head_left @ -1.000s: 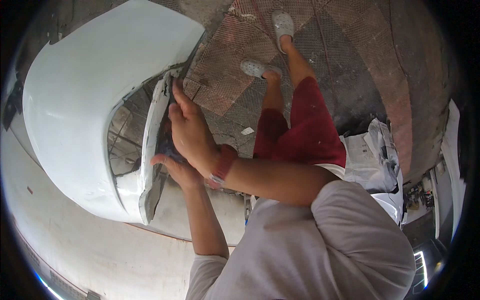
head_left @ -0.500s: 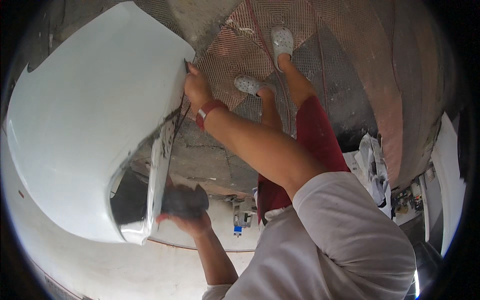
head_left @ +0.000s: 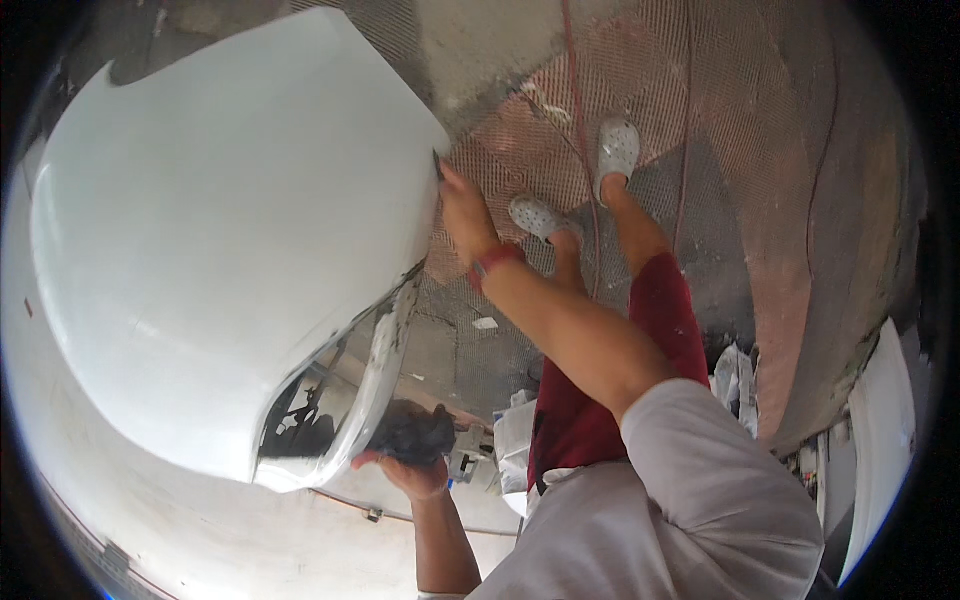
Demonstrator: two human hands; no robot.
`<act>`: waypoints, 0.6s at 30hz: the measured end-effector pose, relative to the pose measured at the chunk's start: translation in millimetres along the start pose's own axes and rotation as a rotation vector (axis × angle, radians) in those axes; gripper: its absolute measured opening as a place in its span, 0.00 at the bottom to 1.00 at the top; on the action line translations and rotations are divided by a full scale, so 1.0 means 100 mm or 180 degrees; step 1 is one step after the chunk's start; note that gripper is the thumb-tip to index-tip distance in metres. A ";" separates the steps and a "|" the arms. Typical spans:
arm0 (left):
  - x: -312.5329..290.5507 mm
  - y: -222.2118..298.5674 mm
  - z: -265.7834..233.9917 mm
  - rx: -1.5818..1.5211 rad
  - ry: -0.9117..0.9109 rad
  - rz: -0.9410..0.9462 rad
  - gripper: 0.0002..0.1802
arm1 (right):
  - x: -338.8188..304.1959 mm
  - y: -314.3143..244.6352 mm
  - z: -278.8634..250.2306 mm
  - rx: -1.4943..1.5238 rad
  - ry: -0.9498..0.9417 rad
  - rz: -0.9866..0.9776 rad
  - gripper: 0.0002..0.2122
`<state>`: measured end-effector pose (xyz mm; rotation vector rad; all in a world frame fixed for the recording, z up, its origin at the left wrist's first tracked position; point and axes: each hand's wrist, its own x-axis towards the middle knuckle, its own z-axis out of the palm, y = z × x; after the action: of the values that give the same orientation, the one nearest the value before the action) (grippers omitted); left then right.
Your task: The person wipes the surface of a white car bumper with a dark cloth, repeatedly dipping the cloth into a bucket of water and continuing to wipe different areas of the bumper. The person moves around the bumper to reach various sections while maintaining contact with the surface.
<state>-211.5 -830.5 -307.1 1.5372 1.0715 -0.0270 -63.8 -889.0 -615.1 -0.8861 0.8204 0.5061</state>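
A large white curved car body panel fills the left of the head view, with an opening and a narrow white strip along its lower right. My right hand, wearing a red wristband, is closed on the panel's right edge near the upper corner. By its fingertips a small dark piece shows, too small to make out. Lower down, my left hand closes around a dark crumpled bundle beside the strip. Its thumb reaches toward the panel's rim; the other fingers are hidden.
Red hoses run over the patterned mat, near my feet in light clogs. White bags lie beside my legs. A pale panel leans at the far right, close to shelves of small items.
The whole view has shifted, so the panel, my arms and feet appear farther right and lower. Both hands keep their places on the panel and the dark bundle.
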 end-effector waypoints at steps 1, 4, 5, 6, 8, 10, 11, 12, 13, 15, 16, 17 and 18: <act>0.04 -0.03 -0.08 -0.0014 -0.0014 -0.0044 0.59 | -0.31 -0.11 0.04 0.0095 -0.0117 0.0081 0.24; 0.11 -0.03 -0.16 0.0501 -0.0095 -0.0177 0.58 | -1.09 -0.51 0.16 -0.0132 0.0074 -0.0023 0.24; 0.12 -0.07 -0.24 0.0251 0.0052 -0.0425 0.59 | -1.29 -0.54 0.18 -0.0064 0.0058 -0.0318 0.24; 0.11 -0.08 -0.24 0.0150 0.0154 -0.0480 0.58 | -1.54 -0.66 0.21 -0.0185 -0.0055 -0.0016 0.24; 0.07 -0.10 -0.18 -0.0064 0.0342 -0.0610 0.58 | -1.99 -0.94 0.21 -0.0424 -0.0311 0.0230 0.25; 0.03 -0.06 -0.13 0.0019 0.0231 -0.0420 0.56 | -2.28 -0.95 0.14 -0.0548 -0.0662 -0.0224 0.25; -0.01 0.08 0.08 -0.0020 0.0209 -0.0384 0.56 | -2.38 -0.95 0.04 -0.0590 -0.0853 -0.0608 0.25; -0.05 0.20 0.19 -0.0056 0.0143 -0.0348 0.56 | -2.47 -1.18 -0.10 -0.1296 -0.0694 -0.1043 0.24; -0.09 0.21 0.14 -0.0885 -0.0063 -0.0554 0.42 | -2.43 -1.38 -0.28 -0.1395 -0.0452 -0.1148 0.22; -0.24 0.39 0.22 -0.0934 -0.0150 -0.1020 0.30 | -2.24 -1.68 -0.69 -0.0994 0.0082 -0.0975 0.19; -0.35 0.50 0.25 -0.0948 -0.0183 -0.1271 0.25 | -2.07 -1.85 -1.07 -0.0539 -0.0013 -0.0557 0.18; -0.42 0.69 0.37 -0.1265 -0.0335 -0.1329 0.22 | -2.01 -2.04 -1.35 -0.0281 0.0134 -0.0427 0.18; -0.46 0.81 0.44 -0.1076 -0.0574 -0.1003 0.20 | -1.95 -2.25 -1.63 -0.0005 0.0294 -0.0308 0.19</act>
<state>-164.5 -882.4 -231.4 1.0348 1.1009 -0.1887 -92.8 -1159.6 -412.3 -0.9514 0.8564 0.3835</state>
